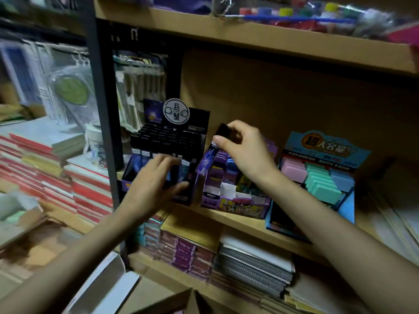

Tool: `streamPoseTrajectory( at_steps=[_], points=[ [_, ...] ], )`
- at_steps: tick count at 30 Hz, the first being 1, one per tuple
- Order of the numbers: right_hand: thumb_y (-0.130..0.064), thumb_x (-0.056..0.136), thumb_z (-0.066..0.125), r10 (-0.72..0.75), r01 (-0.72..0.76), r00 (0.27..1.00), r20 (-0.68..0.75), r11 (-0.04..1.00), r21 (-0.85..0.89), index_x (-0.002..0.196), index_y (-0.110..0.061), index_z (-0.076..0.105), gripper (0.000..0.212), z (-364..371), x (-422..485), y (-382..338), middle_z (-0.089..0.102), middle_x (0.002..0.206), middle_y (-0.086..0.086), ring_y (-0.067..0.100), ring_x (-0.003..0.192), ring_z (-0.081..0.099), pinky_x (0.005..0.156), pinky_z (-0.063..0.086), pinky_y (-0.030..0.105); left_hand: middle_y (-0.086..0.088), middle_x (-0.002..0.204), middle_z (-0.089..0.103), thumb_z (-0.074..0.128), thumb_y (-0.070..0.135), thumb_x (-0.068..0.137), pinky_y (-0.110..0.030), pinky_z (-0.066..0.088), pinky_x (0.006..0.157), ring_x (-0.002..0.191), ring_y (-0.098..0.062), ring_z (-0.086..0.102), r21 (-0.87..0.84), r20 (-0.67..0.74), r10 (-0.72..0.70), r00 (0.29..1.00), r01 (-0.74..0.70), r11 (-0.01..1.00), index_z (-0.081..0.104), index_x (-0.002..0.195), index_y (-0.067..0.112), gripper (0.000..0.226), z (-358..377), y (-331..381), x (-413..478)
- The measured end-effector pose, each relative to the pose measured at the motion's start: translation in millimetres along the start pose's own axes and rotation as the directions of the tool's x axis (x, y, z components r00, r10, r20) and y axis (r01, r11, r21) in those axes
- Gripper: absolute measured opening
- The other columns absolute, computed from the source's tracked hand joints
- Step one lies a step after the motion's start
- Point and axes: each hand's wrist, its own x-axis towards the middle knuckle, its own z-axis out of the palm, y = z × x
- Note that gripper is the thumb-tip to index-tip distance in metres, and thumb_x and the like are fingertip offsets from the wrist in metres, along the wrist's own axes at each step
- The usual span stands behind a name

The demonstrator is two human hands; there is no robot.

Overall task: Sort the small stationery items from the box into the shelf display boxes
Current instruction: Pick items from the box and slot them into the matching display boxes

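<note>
Just above the purple display box (235, 203), the right hand (244, 150) pinches a black item (223, 130); left hand (152, 180) unclear.

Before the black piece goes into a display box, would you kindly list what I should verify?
1. Right hand pinches the small black item: ok.
2. Item matches the black display box stock: cannot tell, too dark.
3. Purple display box has empty front compartments: ok.
4. Left hand clear of that box: ok.
5. What the left hand holds: cannot tell, blurred.
</note>
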Motion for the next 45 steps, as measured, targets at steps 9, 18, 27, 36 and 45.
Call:
streamPoseTrajectory(
  at_steps=[9,18,27,36,45],
  points=[
    [-0.026,0.084,0.069,-0.018,0.020,0.999,0.033,0.999,-0.050,0.080,-0.027,0.061,0.009,13,10,9,0.063,0.075,-0.007,0.011,0.074,0.059,0.065,0.043,0.025,-0.009,0.141,0.049,0.043,0.020,0.090,-0.048,0.032,0.102,0.128,-0.034,0.042,0.364,0.127,0.179,0.976,-0.213,0.907,0.049,0.139,0.020,0.049,-9,-30,43],
    [-0.018,0.082,0.071,-0.070,0.078,0.995,0.075,0.991,-0.108,0.100,-0.015,0.064,0.020,38,15,5,0.066,0.087,-0.007,0.005,0.077,0.059,0.065,0.044,0.016,-0.017,0.128,0.056,0.036,0.027,0.093,-0.048,0.045,0.093,0.114,-0.036,0.053,0.332,0.092,0.151,0.984,-0.173,0.927,0.054,0.132,0.008,0.048,-12,-45,35],
    [-0.020,0.082,0.071,-0.101,0.156,0.975,0.197,0.944,-0.291,0.107,-0.011,0.063,0.027,59,11,19,0.068,0.101,0.006,0.016,0.092,0.060,0.075,0.042,0.021,-0.014,0.124,0.058,0.034,0.028,0.092,-0.045,0.043,0.094,0.112,-0.032,0.053,0.346,0.069,0.122,0.990,-0.138,0.928,0.053,0.133,0.009,0.049,-10,-45,33],
    [-0.018,0.085,0.067,-0.258,0.311,0.951,0.173,0.794,-0.522,0.104,-0.007,0.054,0.026,69,7,24,0.054,0.104,0.007,0.022,0.097,0.053,0.080,0.047,0.035,-0.011,0.128,0.057,0.036,0.024,0.092,-0.045,0.037,0.102,0.117,-0.029,0.053,0.295,0.034,0.108,0.994,-0.113,0.949,0.052,0.133,0.010,0.047,-7,-40,31],
    [-0.021,0.092,0.056,-0.229,0.309,0.951,0.208,0.765,-0.565,0.122,-0.011,0.054,0.032,55,0,10,0.052,0.117,0.005,0.022,0.111,0.042,0.094,0.036,0.034,-0.015,0.097,0.065,0.043,0.019,0.087,-0.041,0.052,0.066,0.079,-0.031,0.064,0.210,0.026,0.091,0.996,-0.094,0.973,0.063,0.108,0.001,0.035,-26,-28,-27]
  ],
)
